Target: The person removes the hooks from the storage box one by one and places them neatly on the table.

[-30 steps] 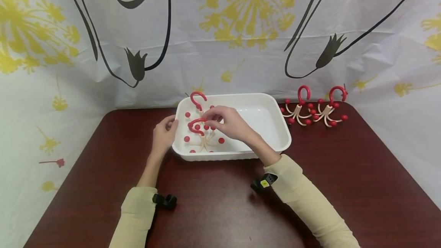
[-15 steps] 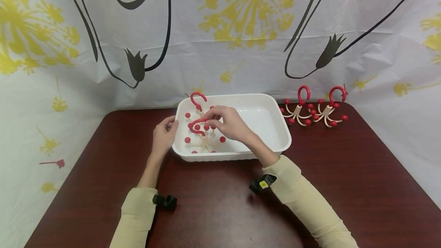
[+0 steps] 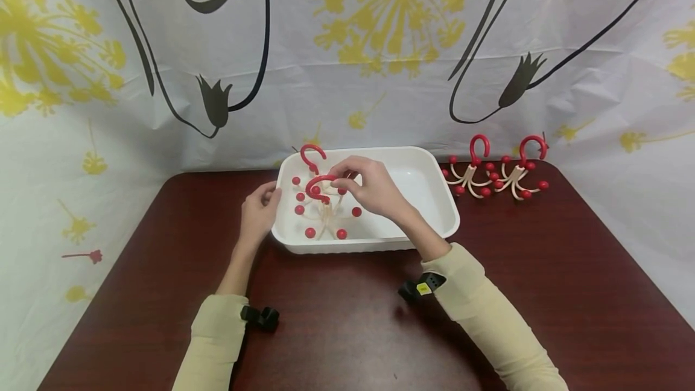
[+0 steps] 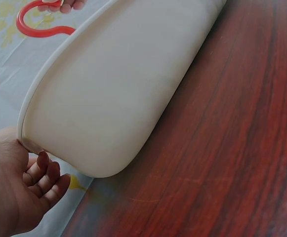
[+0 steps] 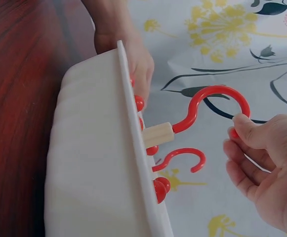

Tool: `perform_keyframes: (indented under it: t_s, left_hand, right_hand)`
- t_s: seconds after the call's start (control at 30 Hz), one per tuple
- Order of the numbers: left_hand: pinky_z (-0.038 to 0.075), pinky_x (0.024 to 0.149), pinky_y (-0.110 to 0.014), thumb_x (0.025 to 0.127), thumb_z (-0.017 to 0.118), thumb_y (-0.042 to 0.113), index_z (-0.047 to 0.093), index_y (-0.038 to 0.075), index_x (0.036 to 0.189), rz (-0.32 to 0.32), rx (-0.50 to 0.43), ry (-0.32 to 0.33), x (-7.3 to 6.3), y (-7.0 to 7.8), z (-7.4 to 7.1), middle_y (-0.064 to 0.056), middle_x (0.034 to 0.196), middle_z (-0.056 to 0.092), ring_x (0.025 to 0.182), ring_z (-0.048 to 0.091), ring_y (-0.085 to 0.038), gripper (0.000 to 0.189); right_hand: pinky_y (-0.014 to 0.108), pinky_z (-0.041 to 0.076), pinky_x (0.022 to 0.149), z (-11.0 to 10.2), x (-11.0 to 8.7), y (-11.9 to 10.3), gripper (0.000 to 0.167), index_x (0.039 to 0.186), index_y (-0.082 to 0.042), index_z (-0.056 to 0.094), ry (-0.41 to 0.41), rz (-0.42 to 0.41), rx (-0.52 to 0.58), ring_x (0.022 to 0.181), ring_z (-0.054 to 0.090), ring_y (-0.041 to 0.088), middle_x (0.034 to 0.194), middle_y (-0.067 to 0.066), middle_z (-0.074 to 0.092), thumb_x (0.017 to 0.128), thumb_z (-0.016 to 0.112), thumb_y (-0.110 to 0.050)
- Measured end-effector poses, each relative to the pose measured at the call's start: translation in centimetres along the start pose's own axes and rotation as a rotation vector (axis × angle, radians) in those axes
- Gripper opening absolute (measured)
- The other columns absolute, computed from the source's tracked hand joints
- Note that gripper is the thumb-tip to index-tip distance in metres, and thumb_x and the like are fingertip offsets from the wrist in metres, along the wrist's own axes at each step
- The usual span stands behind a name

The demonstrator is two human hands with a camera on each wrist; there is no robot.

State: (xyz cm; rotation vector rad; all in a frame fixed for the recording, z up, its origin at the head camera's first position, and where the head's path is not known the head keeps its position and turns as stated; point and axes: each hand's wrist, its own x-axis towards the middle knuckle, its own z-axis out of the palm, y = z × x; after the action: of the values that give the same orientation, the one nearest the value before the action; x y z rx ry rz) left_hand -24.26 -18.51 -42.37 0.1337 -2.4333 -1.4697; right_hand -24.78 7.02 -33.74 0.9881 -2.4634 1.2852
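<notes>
My right hand pinches the tip of the red hook on a multi-armed hanger, thumb against fingers. This hanger has a pale stem and curved pale arms ending in red balls; it is at the left part of a white plastic tray. A second such hanger stands behind it in the tray, partly hidden. My left hand grips the tray's left rim, its fingers curled under the edge in the left wrist view. The right wrist view shows the held hanger's stem rising above the rim.
Two more red-hooked hangers stand on the dark wooden table, right of the tray. A white patterned curtain hangs directly behind the table.
My right hand has lifted the nearer hanger a little and shifted it slightly right; its lower red balls now show above the tray's front rim. My left hand has stayed on the rim.
</notes>
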Motion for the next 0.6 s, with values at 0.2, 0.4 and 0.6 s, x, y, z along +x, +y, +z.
perform_keyframes:
  t_s: [0.2,0.4,0.6]
  left_hand:
    - [0.049,0.072,-0.029,0.104,0.057,0.024,0.063,0.001,0.134,0.01,0.011,0.003,0.1,-0.2,0.1,-0.019,0.1,0.066,0.09,0.065,-0.03,0.039]
    - [0.047,0.071,-0.029,0.103,0.057,0.024,0.064,0.002,0.133,0.009,0.007,0.013,0.3,-0.3,0.1,-0.017,0.097,0.065,0.085,0.062,-0.028,0.037]
    - [0.047,0.072,-0.029,0.104,0.057,0.025,0.064,0.003,0.133,-0.008,0.002,0.011,0.2,-0.3,0.1,-0.017,0.098,0.065,0.086,0.062,-0.027,0.038]
  right_hand:
    - [0.035,0.052,0.075,-1.3,-0.2,0.0,0.015,0.104,-0.005,0.075,0.064,-0.029,-0.02,0.081,0.064,0.016,0.094,0.003,0.072,0.089,0.077,-0.005]
    - [0.035,0.049,0.075,-2.8,-0.6,0.2,0.011,0.102,-0.005,0.074,0.125,-0.047,-0.037,0.082,0.063,0.017,0.092,0.004,0.07,0.091,0.075,-0.006]
    - [0.037,0.048,0.078,-4.3,-1.2,0.5,0.012,0.103,-0.003,0.073,0.187,-0.034,-0.05,0.084,0.063,0.02,0.093,0.007,0.071,0.091,0.074,-0.005]
